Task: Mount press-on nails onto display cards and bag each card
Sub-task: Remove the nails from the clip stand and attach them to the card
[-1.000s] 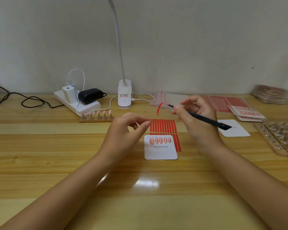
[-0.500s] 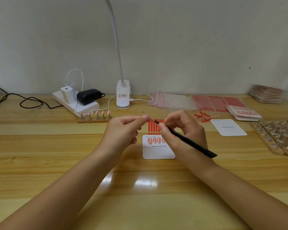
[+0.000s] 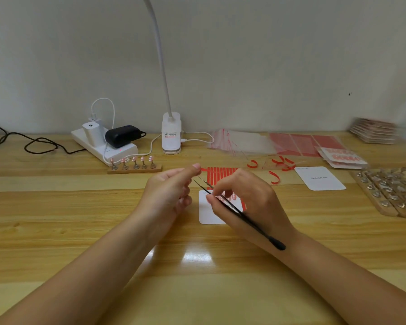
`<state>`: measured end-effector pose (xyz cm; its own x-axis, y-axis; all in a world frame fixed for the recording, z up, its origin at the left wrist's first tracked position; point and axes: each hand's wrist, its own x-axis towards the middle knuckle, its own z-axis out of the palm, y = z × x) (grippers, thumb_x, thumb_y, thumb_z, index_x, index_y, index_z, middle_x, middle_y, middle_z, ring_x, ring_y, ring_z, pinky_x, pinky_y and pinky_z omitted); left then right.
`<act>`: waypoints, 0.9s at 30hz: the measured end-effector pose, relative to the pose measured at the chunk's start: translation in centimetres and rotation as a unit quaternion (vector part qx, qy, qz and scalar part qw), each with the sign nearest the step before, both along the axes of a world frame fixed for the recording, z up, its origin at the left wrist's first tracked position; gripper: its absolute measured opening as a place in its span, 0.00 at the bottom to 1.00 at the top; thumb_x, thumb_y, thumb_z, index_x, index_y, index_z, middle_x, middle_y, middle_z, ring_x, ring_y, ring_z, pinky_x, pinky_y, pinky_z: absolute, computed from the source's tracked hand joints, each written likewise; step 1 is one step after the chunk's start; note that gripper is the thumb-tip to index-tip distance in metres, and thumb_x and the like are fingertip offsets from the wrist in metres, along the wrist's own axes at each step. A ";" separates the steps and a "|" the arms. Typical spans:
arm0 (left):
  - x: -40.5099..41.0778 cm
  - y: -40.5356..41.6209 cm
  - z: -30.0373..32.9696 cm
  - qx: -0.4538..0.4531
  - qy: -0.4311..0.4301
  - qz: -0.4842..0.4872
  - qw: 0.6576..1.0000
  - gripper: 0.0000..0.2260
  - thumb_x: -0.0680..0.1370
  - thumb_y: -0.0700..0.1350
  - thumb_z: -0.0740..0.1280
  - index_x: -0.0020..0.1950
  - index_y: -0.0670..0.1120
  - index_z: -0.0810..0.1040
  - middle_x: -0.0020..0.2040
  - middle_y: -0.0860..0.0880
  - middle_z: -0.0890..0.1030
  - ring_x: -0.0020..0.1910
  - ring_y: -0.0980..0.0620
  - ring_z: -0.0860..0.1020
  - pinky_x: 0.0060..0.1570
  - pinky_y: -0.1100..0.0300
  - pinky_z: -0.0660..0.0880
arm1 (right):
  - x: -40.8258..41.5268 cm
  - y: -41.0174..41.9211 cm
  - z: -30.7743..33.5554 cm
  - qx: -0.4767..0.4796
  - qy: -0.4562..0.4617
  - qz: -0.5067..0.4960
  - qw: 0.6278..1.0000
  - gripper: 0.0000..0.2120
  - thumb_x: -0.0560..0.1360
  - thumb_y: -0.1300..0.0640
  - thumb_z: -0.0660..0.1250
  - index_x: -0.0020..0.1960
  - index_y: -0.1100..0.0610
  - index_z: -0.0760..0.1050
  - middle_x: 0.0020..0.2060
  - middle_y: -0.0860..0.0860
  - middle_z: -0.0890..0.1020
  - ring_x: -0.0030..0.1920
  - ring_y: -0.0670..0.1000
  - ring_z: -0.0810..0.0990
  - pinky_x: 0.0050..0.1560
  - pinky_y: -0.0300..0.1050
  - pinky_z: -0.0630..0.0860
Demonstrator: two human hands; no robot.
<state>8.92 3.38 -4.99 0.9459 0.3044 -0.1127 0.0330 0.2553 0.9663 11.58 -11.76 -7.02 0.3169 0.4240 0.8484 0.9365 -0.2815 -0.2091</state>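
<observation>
Status, judged from the head view:

Right hand (image 3: 249, 198) pinches black tweezers (image 3: 234, 209) between thumb and fingertips. The tips are slightly apart, point up-left, and carry nothing I can make out. Left hand (image 3: 171, 191) is raised just left of the tweezer tips, thumb and forefinger pressed together, other fingers loosely curled. Can't tell if there's anything between them; too small.

Card in work (image 3: 209, 214) lies flat on the table (image 3: 80, 207) under the right hand, mostly covered. Pink-red nails on its upper part are partly visible, count hidden. Red adhesive strip sheet (image 3: 220, 175) lies just behind it.

Done, looks like:
- stack of bagged cards (image 3: 345, 158) at right, with a further stack (image 3: 373, 133) against the wall, blurred
- several peeled red backing curls (image 3: 279, 165) scattered near the bags

Left:
- finish this card, then bag it. Clear bags (image 3: 242, 141) sit behind, well apart from the hands
- blank card (image 3: 319, 178) at right, untouched
- small stand (image 3: 134, 164) at left holds five nails on pegs
- wooden racks (image 3: 394, 191) at far right; whether their pegs carry nails I can't tell

Estimate: mid-batch, mid-card. Still plenty to mount.
</observation>
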 end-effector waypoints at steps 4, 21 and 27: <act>0.2 0.8 0.1 0.014 -0.024 0.039 0.999 0.06 0.71 0.46 0.71 0.39 0.45 0.81 0.28 0.54 0.69 0.22 0.60 0.65 0.22 0.68 0.66 | 0.3 -0.2 0.3 -0.006 -0.007 -0.014 1.000 0.09 0.74 0.55 0.66 0.41 0.61 0.79 0.31 0.50 0.80 0.31 0.47 0.76 0.32 0.43 0.74; -0.6 1.5 0.7 0.130 -0.082 -0.091 0.984 0.07 0.67 0.53 0.68 0.34 0.53 0.84 0.23 0.55 0.67 0.25 0.59 0.67 0.31 0.68 0.72 | 4.6 -4.1 0.2 -0.128 0.233 -0.361 0.894 0.11 0.77 0.53 0.62 0.57 0.50 0.78 0.40 0.45 0.81 0.46 0.50 0.78 0.35 0.40 0.63; -0.8 1.2 0.6 0.158 -0.077 -0.122 0.977 0.07 0.65 0.54 0.68 0.35 0.54 0.84 0.24 0.55 0.68 0.25 0.59 0.67 0.30 0.67 0.71 | 4.6 -4.1 0.0 -0.168 0.273 -0.354 0.879 0.13 0.77 0.53 0.61 0.59 0.49 0.77 0.40 0.45 0.76 0.49 0.52 0.77 0.40 0.42 0.65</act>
